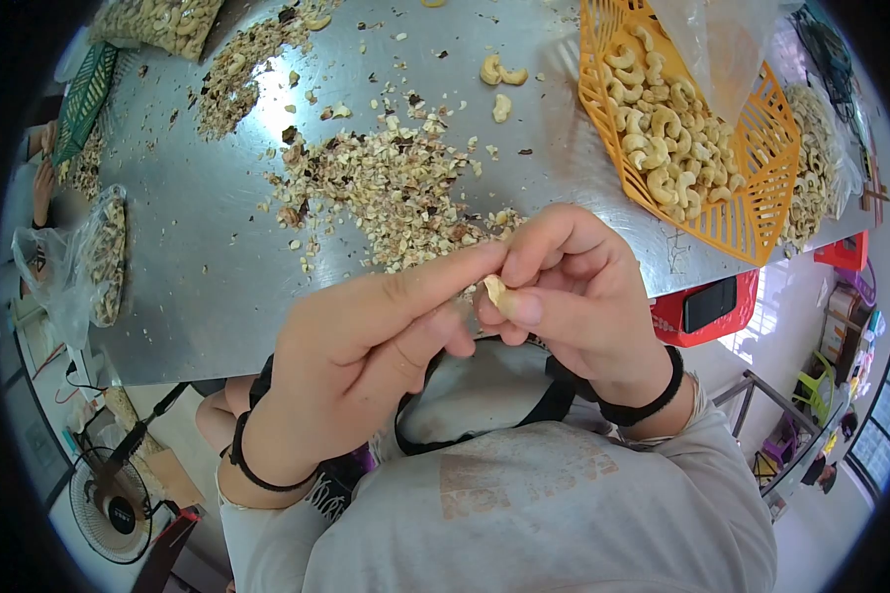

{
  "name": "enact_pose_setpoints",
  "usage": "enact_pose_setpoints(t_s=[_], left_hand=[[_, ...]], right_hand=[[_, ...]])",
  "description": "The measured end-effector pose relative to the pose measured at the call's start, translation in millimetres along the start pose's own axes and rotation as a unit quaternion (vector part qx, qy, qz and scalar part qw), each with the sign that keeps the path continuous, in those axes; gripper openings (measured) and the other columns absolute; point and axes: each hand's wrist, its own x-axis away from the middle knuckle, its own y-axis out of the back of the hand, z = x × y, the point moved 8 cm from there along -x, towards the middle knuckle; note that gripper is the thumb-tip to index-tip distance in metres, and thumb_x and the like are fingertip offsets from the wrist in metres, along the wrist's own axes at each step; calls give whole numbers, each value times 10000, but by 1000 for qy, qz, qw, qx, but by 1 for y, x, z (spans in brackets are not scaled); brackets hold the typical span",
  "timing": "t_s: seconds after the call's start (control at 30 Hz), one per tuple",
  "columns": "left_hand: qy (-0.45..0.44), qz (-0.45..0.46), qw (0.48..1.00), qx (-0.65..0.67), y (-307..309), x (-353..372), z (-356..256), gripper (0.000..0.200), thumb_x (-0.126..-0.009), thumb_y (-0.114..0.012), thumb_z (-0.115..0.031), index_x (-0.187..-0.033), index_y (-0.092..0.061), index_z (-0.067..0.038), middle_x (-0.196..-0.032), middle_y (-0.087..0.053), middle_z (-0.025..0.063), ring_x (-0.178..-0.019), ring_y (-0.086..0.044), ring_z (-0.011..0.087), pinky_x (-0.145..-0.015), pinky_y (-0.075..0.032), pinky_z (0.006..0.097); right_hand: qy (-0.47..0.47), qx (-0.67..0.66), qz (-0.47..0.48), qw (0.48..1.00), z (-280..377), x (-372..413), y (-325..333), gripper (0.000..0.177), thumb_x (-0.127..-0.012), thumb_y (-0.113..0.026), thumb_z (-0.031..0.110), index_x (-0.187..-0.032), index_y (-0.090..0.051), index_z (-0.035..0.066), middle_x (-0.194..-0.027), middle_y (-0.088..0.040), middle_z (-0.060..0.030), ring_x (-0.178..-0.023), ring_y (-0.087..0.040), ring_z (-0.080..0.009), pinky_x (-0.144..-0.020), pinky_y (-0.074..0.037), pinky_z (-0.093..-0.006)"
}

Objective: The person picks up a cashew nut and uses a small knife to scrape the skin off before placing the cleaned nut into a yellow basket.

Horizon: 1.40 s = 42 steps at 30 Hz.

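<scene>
Cashew (pixel 493 291): pinched between the fingertips of your left hand (pixel 366 361) and right hand (pixel 583 296), both closed on it, above the near edge of the steel bench (pixel 188 296). Husk scraps (pixel 396 188) litter the bench; orange basket (pixel 752 232) to the right; fan (pixel 109 509) on the floor.

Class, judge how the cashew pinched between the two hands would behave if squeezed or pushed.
Probably very light: fingertips of the left hand and right hand alone hold the cashew. Likely brittle: the broken bits on the table suggest kernels snap. If curved like those in the basket, it would probably rock or slide rather than roll.
</scene>
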Motion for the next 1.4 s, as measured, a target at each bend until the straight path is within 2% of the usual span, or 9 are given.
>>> enact_pose_setpoints(t_s=[0.03, 0.17, 0.3, 0.37, 0.47, 0.67, 0.9, 1.03, 1.4], left_hand=[[66, 14, 996, 57, -2, 1, 8, 298, -810, -414, -82, -1082, -451, 34, -637, -539, 57, -445, -405, 30, -390, -306, 146], [77, 21, 992, 102, -4, 4, 9, 299, -794, -398, -31, -1082, -477, -19, -626, -536, 14, -440, -384, 19, -407, -301, 141], [63, -83, 993, 46, 10, 8, 3, 280, -805, -405, -69, -1063, -481, 10, -613, -527, 37, -438, -373, 22, -405, -285, 136], [58, -101, 993, 37, 13, 9, 5, 277, -810, -409, -84, -1058, -482, 16, -609, -524, 45, -436, -366, 22, -401, -277, 135], [28, -133, 990, 25, 19, 9, 5, 271, -819, -413, -114, -1049, -489, 10, -601, -516, 50, -424, -348, 21, -390, -259, 137], [14, -126, 992, -24, 22, 6, 2, 299, -846, -380, -139, -1093, -440, 17, -612, -507, 58, -384, -335, 12, -355, -254, 116], [-13, -128, 991, -26, 23, 11, -3, 288, -844, -381, -130, -1085, -451, 12, -608, -506, 54, -382, -332, 8, -353, -247, 114], [36, -178, 983, -24, 42, 14, 7, 264, -831, -397, -123, -1045, -493, -2, -581, -502, 35, -395, -329, 20, -366, -244, 136], [83, -213, 965, -125, 121, 6, 11, 266, -834, -401, -136, -1048, -491, -8, -592, -493, 9, -387, -329, 5, -340, -233, 139]], right_hand=[[-8, 3, 7, 1000, -1, 0, 1, 131, -724, -545, -31, -840, -484, -16, -764, -548, -82, -704, -545, -127, -623, -460, -220], [-4, 35, -13, 999, 12, 7, 7, 137, -715, -556, -18, -834, -491, -2, -762, -546, -61, -703, -528, -99, -604, -437, -196], [60, 94, -65, 992, 54, 29, 21, 146, -705, -562, -22, -832, -493, 2, -758, -548, -53, -697, -527, -89, -593, -426, -191], [209, 184, -100, 955, 96, 52, 30, 160, -690, -564, -34, -829, -495, 3, -749, -549, -51, -684, -529, -90, -588, -429, -195], [315, 252, -192, 895, 139, 89, 49, 151, -699, -523, -30, -846, -497, -14, -741, -546, -76, -648, -527, -112, -574, -420, -202], [373, 298, -328, 815, 170, 120, 75, 161, -707, -521, -20, -868, -506, -28, -746, -546, -80, -637, -519, -109, -568, -407, -187], [343, 351, -335, 804, 167, 96, 72, 176, -717, -581, 51, -867, -528, -24, -748, -555, -55, -663, -513, -87, -576, -399, -176], [324, 332, -313, 829, 154, 89, 62, 157, -721, -574, 32, -860, -525, -23, -757, -550, -52, -668, -511, -83, -587, -397, -173], [139, 324, -102, 930, 69, 48, 16, 109, -725, -546, -16, -833, -529, -15, -788, -539, -50, -720, -497, -93, -649, -397, -209]])
